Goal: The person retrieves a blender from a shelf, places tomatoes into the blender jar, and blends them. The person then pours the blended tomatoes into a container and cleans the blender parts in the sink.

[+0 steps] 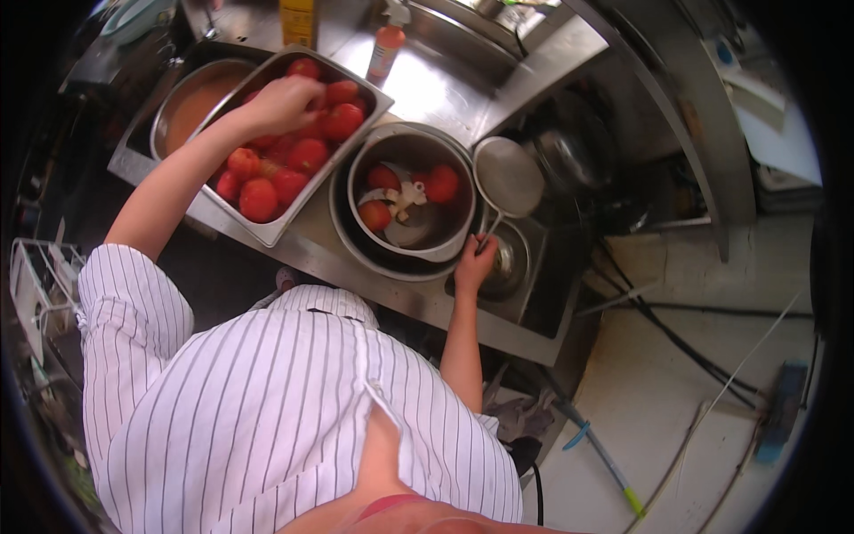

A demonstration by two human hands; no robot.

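My left hand (287, 103) is over a deep rectangular steel pan (270, 233) full of peeled-looking red tomatoes (308, 157). Its fingers are curled down among them and blurred, so I cannot tell whether they grip one. With my right hand (475, 263) I hold the thin handle of a round fine-mesh strainer (508, 175), which lies to the right of a deep metal bowl (460, 237). Inside that bowl are red tomatoes (442, 183), pale chopped pieces (402, 200) and curved, blade-like shapes. A wider dark-sided vessel (347, 243) surrounds the bowl.
A round pot of orange-brown liquid (190, 110) sits partly under the pan's left side. Behind stand an orange spray bottle (387, 50) and a yellow carton (298, 23). The steel counter edge (514, 340) runs before me. Cables (694, 350) cross the right side.
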